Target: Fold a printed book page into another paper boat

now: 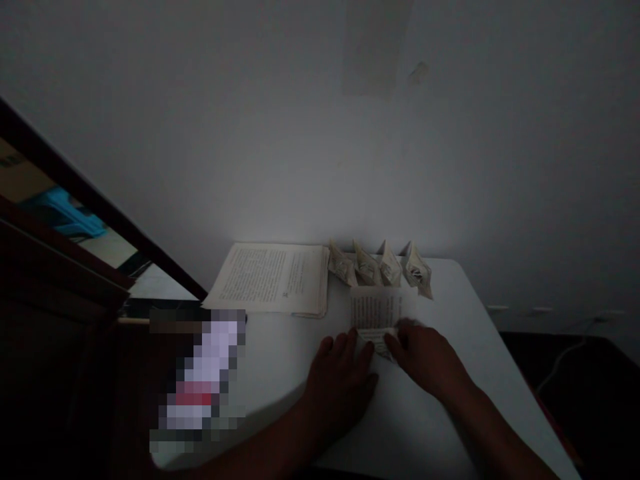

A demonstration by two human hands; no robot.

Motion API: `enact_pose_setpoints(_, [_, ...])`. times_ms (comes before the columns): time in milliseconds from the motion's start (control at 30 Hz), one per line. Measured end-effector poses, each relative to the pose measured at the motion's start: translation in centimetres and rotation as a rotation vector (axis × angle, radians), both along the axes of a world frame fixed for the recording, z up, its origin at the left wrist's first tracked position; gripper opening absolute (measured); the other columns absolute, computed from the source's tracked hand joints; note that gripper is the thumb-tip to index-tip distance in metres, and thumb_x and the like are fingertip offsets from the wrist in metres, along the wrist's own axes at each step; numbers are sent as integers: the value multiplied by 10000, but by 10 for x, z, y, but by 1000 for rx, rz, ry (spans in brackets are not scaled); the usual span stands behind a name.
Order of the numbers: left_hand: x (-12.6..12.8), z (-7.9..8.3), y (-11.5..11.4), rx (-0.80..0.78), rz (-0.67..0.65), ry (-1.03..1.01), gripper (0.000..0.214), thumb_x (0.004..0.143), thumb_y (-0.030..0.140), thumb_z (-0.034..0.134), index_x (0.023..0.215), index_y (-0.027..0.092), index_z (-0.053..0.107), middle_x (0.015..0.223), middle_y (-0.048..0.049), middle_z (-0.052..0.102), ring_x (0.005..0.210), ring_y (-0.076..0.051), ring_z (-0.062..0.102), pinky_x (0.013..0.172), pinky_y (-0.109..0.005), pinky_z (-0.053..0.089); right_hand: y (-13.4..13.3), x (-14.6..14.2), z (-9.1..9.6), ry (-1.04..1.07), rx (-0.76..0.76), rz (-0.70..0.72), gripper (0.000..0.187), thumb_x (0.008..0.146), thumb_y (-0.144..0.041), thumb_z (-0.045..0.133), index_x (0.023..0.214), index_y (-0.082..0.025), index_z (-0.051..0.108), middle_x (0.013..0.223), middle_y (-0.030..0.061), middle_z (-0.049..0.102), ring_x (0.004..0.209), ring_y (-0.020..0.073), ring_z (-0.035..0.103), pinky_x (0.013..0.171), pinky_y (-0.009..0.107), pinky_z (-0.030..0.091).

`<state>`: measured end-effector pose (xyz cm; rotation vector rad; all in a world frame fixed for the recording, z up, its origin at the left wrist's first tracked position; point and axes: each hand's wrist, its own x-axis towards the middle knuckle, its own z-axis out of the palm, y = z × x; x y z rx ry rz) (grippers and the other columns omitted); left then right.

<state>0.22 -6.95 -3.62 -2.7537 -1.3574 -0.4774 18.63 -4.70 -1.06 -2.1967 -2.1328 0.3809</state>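
A printed sheet of paper [376, 308] lies on the white table in front of me, its near part folded to slanting edges. My left hand [345, 373] rests at the near left of the sheet, fingers spread and lying flat, fingertips touching its folded edge. My right hand [417, 350] is closed at the sheet's right side, thumb and fingers pinching the folded edge. Just beyond the sheet, several folded paper boats [391, 264] made from printed pages stand side by side in a row.
A stack of printed pages [270, 280] lies at the table's back left, beside the boats. A blurred-out, pixelated object [213, 360] is at the left edge. The wall [300, 147] rises behind the table [465, 320]. A white cable [560, 360] runs at the right.
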Motion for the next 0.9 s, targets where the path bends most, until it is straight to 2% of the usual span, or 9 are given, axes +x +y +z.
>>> enact_pose_setpoints(133, [0, -2, 0, -13, 15, -6, 458, 848, 400, 460, 1234, 156, 493, 1273, -135, 513, 1105, -304, 487, 925, -483, 364, -1, -1, -1, 12, 25, -44, 413, 755, -608, 493, 700, -202, 547, 688, 62, 650, 647, 217, 616, 537, 280, 319])
enact_pose_setpoints(233, [1, -1, 0, -23, 21, -3, 454, 849, 401, 456, 1229, 156, 495, 1273, -128, 516, 1103, -303, 490, 919, -482, 368, -1, -1, 0, 17, 30, -56, 452, 718, -652, 506, 699, -203, 551, 687, 62, 646, 643, 217, 612, 534, 282, 318])
enact_pose_setpoints(467, [1, 4, 0, -48, 24, 4, 458, 844, 405, 461, 1228, 157, 498, 1273, -132, 517, 1097, -303, 495, 913, -486, 373, -3, -1, 4, 38, 22, -37, 414, 701, -613, 553, 709, -200, 569, 680, 51, 647, 622, 202, 607, 522, 275, 317])
enact_pose_setpoints(667, [0, 3, 0, -22, 30, -10, 457, 850, 407, 450, 1236, 166, 490, 1273, -124, 516, 1104, -305, 489, 912, -490, 371, -7, 6, 6, 42, -46, -24, 422, 709, -607, 545, 582, -206, 589, 630, 51, 655, 586, 190, 597, 504, 274, 315])
enact_pose_setpoints(900, [1, 5, 0, -28, 44, 9, 463, 843, 421, 456, 1225, 164, 498, 1276, -128, 511, 1095, -304, 492, 910, -483, 378, -22, 20, 8, 105, -69, -26, 358, 707, -565, 567, 624, -223, 634, 661, 34, 675, 639, 201, 614, 540, 281, 351])
